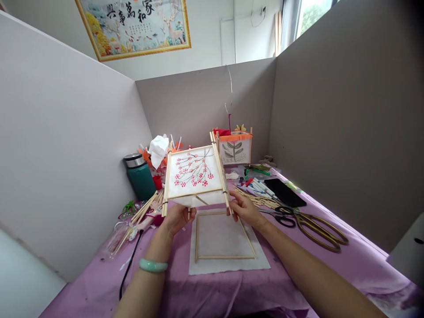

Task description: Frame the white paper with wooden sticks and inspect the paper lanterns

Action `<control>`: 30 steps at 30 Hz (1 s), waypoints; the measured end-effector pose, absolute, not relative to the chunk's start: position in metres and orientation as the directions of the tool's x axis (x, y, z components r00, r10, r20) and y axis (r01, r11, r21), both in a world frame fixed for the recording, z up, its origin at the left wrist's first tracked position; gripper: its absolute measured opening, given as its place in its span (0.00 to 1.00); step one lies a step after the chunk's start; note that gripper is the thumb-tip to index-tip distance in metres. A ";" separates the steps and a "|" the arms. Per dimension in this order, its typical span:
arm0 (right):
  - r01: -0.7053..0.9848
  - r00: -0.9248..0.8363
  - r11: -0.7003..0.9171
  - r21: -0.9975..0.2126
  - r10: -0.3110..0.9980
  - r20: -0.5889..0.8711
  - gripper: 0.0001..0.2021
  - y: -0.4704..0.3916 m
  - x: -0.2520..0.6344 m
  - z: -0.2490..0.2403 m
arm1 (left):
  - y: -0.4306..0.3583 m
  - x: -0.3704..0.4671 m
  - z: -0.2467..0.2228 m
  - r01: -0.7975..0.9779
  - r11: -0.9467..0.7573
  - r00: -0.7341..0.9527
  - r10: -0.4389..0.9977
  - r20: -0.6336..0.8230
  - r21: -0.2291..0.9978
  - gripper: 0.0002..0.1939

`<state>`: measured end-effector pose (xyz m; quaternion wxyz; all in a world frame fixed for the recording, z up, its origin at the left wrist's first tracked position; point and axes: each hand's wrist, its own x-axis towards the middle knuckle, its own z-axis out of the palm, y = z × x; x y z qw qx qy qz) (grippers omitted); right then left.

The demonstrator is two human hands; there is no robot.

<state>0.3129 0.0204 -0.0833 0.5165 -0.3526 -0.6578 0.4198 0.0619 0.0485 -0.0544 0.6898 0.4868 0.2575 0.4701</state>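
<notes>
A lantern-like box (195, 171) of thin wooden sticks and white paper, painted with red blossoms on dark branches, is held up tilted above the table. My left hand (179, 217) grips its lower left part, fingers partly behind it. My right hand (243, 208) has its fingers closed on the lower right corner sticks. Below, a stick frame (225, 257) lies on a white sheet (232, 266) on the purple cloth. Behind stands another lantern (236, 152) with an orange edge and a leaf drawing.
Gold-handled scissors (323, 232), a smaller black-handled pair (285, 220), a black phone (285, 192) and markers (263, 187) lie to the right. At the left are a green bottle (139, 177), loose sticks (144, 207) and a black cord (130, 260). Grey partitions (205, 104) enclose the table.
</notes>
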 end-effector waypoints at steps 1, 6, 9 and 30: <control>0.024 -0.210 0.384 -0.923 0.905 0.371 0.24 0.020 0.313 -0.083 | 0.049 0.062 -0.055 -0.374 0.079 0.436 0.894 0.100 0.924 0.13; -0.005 -0.147 0.285 -0.958 0.948 0.283 0.23 0.018 0.312 -0.074 | 0.048 0.061 -0.054 -0.364 0.108 0.491 0.866 0.092 0.925 0.21; -0.048 -0.117 0.237 -0.970 0.963 0.241 0.20 0.016 0.311 -0.070 | 0.046 0.061 -0.052 -0.407 0.098 0.522 0.841 0.142 0.908 0.30; -0.014 -0.138 0.253 -0.967 0.958 0.252 0.21 0.022 0.315 -0.080 | 0.048 0.061 -0.059 -0.155 -0.170 0.426 0.877 0.221 0.973 0.15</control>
